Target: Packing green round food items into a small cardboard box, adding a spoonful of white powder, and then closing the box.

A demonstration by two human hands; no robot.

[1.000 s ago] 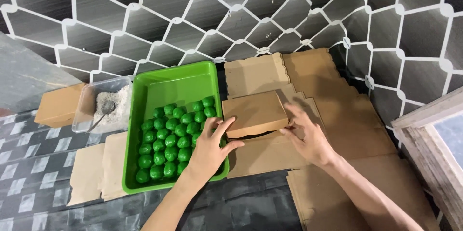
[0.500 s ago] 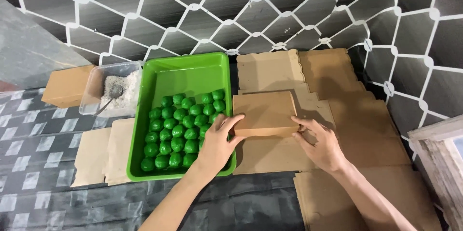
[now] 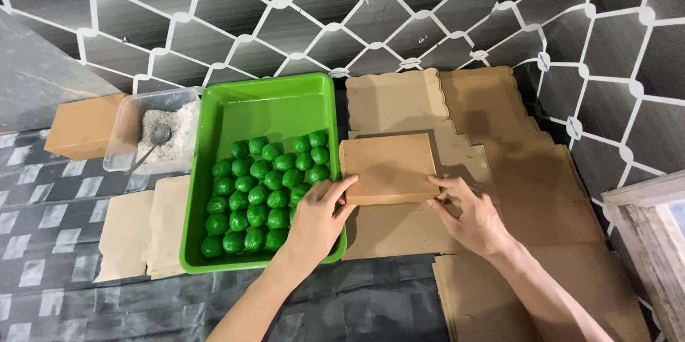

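My left hand reaches over the near right corner of the green tray, whose raised rim stands between it and the green balls packed into the tray's near half. The far half of the tray is bare. My right hand has flat cardboard sheets all round it, low enough to pass over. The folded cardboard box sits between both hands. The tiled wall closes the far side, another wall the right. Left of the tray stand a clear container of white powder and a brown box.
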